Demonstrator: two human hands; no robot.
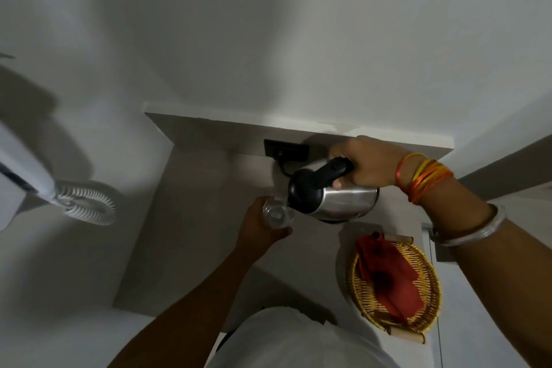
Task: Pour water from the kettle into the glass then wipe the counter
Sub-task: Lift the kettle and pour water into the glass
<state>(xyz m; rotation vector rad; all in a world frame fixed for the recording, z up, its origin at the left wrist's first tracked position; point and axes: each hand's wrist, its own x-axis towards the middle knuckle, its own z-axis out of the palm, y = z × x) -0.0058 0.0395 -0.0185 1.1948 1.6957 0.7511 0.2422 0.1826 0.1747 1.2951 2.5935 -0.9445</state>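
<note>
over a pale counter (pixel 191 218), right hand (pixel 369 161) gripping tilted kettle (pixel 334 197), left hand (pixel 260 227) around glass (pixel 276 213)

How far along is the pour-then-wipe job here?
Done: the right hand has the steel kettle with black lid lifted and tipped. In hand: its spout meets the clear glass held by the left hand; water level unclear. Left: wiping the pale counter; the red cloth lies in the wicker basket.
</note>
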